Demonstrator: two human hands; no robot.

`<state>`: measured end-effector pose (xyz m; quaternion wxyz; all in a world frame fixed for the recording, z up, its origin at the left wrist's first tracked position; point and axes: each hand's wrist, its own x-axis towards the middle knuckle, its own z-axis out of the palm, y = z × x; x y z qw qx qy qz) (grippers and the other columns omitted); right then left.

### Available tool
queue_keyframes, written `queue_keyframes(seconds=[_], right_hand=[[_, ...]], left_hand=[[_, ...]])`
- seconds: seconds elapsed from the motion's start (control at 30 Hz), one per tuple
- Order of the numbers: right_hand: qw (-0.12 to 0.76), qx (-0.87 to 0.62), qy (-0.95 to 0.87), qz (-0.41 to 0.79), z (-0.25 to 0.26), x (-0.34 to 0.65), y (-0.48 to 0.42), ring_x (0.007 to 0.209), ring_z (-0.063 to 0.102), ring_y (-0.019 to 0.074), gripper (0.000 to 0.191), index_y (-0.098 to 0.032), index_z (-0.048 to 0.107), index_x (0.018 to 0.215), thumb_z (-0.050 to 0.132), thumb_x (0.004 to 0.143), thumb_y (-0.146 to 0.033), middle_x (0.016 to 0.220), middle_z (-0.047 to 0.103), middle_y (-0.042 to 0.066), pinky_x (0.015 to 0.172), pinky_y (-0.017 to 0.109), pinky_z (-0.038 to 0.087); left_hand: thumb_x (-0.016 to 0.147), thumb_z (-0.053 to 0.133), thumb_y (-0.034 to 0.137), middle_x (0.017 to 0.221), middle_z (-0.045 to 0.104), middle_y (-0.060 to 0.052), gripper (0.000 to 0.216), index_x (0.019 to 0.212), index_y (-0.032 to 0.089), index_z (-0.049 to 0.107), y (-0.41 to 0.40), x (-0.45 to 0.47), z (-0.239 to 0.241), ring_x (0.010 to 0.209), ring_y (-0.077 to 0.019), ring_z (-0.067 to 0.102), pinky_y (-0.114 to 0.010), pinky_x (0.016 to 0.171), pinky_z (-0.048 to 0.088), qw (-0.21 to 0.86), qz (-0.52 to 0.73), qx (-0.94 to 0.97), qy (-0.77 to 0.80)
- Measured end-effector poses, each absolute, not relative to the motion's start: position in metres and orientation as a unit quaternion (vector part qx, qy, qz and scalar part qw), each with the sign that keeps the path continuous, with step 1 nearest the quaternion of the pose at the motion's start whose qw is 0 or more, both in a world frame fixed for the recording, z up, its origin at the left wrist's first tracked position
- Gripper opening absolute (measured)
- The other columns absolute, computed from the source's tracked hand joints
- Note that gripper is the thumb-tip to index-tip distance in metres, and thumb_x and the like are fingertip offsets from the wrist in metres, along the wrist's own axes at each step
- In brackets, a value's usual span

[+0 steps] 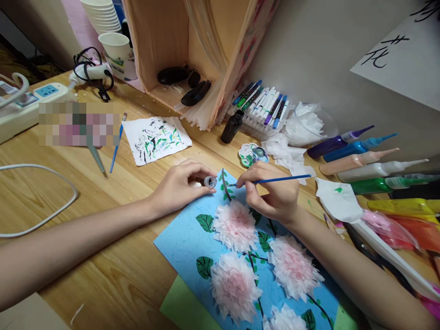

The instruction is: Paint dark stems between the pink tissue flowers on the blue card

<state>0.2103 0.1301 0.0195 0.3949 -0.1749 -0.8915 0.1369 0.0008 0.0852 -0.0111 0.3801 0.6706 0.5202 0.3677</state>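
On the wooden desk lies a blue sheet (182, 238) with pink-and-white tissue paper flowers (236, 225), green leaves (205, 222) and dark painted stems. My right hand (271, 192) grips a thin blue paintbrush (282, 179), its tip at a dark branch near the sheet's top corner. My left hand (182, 185) rests by the same corner. Between its thumb and fingers is a small round container (210, 182), its rim facing right and dark inside. Beyond the hands stand a small black bottle (232, 126) and a paint-smeared flower-shaped palette (253, 155).
A paint-stained tissue (158, 140) and another blue brush (117, 145) lie at the back left. Several paint squeeze bottles (360, 162) line the right side. Markers (263, 103) sit in a clear holder below an orange box (165, 41). A white cable (65, 176) loops at left.
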Motion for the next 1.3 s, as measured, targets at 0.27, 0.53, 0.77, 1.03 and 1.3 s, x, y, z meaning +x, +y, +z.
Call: queue_keyframes(seconds=[0.27,0.53,0.77,1.03,1.3], right_hand=[[0.392,-0.164,-0.894,0.140,0.0209,0.2088,0.1288,0.054,0.054,0.0117,0.017,-0.019,0.057,0.077,0.047,0.081,-0.007,0.061,0.063,0.001,0.052,0.026,0.047],[0.391,-0.167,-0.893,0.146,0.0209,0.2091,0.1269,0.054,0.054,0.0115,0.017,-0.020,0.058,0.077,0.047,0.081,-0.007,0.062,0.063,0.000,0.052,0.026,0.047],[0.400,-0.177,-0.889,0.135,0.0203,0.2112,0.1298,0.055,0.054,0.0121,0.015,-0.020,0.057,0.078,0.048,0.082,-0.009,0.063,0.063,0.000,0.053,0.027,0.046],[0.399,-0.177,-0.890,0.130,0.0195,0.2102,0.1296,0.055,0.054,0.0123,0.015,-0.020,0.057,0.078,0.048,0.082,-0.008,0.063,0.064,0.001,0.053,0.026,0.046],[0.386,-0.174,-0.894,0.143,0.0189,0.2112,0.1297,0.056,0.054,0.0123,0.014,-0.018,0.057,0.078,0.048,0.082,-0.007,0.063,0.064,0.002,0.054,0.026,0.046]], left_hand=[[0.072,0.077,0.025,0.092,0.067,-0.006,0.022,0.092,0.017,0.071,0.0847,0.0005,-0.0105,0.086,-0.0171,0.062,-0.032,0.081,0.052,0.382,0.367,0.671,0.519],[0.072,0.076,0.024,0.092,0.067,-0.006,0.022,0.091,0.017,0.071,0.0849,0.0007,-0.0111,0.087,-0.0174,0.062,-0.032,0.082,0.053,0.386,0.370,0.667,0.519],[0.072,0.077,0.025,0.092,0.068,-0.006,0.022,0.092,0.018,0.071,0.0843,0.0005,-0.0118,0.088,-0.0178,0.062,-0.033,0.083,0.052,0.380,0.367,0.673,0.518],[0.072,0.077,0.026,0.093,0.067,-0.006,0.023,0.093,0.017,0.071,0.0850,0.0002,-0.0119,0.088,-0.0179,0.062,-0.033,0.082,0.052,0.384,0.368,0.671,0.517],[0.072,0.077,0.024,0.092,0.067,-0.005,0.024,0.093,0.016,0.071,0.0838,0.0000,-0.0105,0.087,-0.0171,0.062,-0.033,0.081,0.051,0.385,0.371,0.669,0.516]])
